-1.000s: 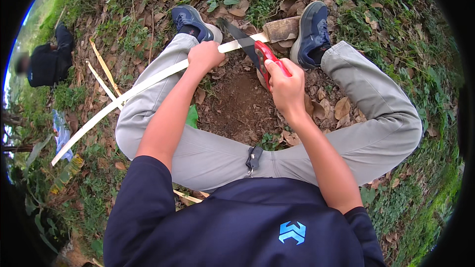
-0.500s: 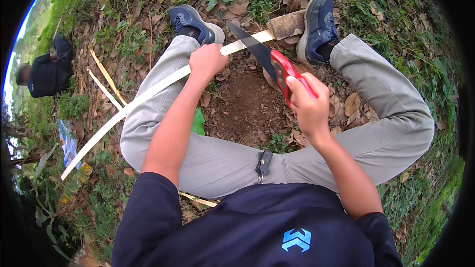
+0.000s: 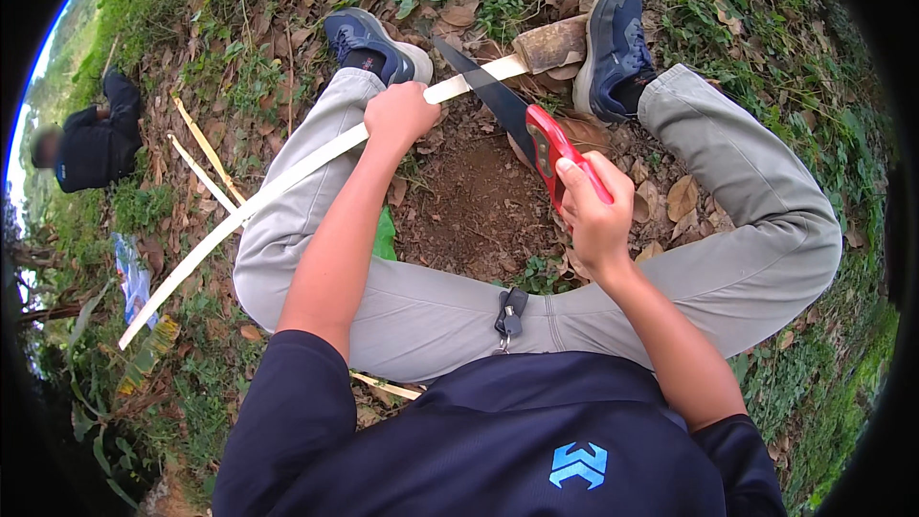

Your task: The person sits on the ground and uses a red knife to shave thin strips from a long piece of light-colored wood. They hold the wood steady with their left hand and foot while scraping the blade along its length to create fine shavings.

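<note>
My left hand (image 3: 402,115) is closed around a long pale strip of wood or bamboo (image 3: 201,247), near its far right end. That strip runs from the lower left, over my left shin, up to a short brown log (image 3: 552,45), against which its end rests. In my right hand (image 3: 601,215) is the red handle of a hand saw (image 3: 491,94). Its dark blade crosses the strip just right of my left fist, the tip pointing to the upper left. Whether the teeth have cut into the strip cannot be made out.
My shoes (image 3: 613,48) stand either side of the strip's end. Two thin pale sticks (image 3: 204,148) lie on the leaves at left, near a blue-and-white plastic packet (image 3: 132,278). Something green (image 3: 385,236) lies by my left thigh. Another person (image 3: 99,144) sits farther left.
The saw and my right hand have shifted very slightly left and down toward me. My left hand keeps its hold on the strip, nearly unmoved.
</note>
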Motion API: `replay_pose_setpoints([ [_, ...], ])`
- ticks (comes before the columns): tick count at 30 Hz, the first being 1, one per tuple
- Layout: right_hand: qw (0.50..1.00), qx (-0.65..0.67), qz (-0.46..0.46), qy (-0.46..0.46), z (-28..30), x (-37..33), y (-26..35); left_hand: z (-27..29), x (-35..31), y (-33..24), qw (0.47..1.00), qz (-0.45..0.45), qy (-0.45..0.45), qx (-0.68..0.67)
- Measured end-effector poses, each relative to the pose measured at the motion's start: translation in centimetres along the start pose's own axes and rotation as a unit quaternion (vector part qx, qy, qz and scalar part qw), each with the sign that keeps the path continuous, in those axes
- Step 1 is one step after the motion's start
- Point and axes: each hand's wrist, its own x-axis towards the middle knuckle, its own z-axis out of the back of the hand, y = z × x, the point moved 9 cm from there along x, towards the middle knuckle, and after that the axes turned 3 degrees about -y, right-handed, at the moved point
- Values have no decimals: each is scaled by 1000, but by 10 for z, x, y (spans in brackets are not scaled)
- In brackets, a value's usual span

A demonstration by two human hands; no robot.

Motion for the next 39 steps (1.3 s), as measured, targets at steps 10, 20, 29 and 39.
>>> replay_pose_setpoints([
  [10, 996, -62, 68, -18, -42, 54, -15, 12, -23, -20, 999, -11, 35, -13],
  [20, 998, -56, -11, 15, -52, 100, 11, 11, -15, -17, 1000, 6, 24, -4],
  [29, 969, -137, 200, -41, -31, 33, 96, 6, -11, -11, 1000, -20, 1, -12],
  [39, 997, -64, 31, -2, 23, -21, 19, 8, -12, -15, 1000, -4, 27, 1],
])
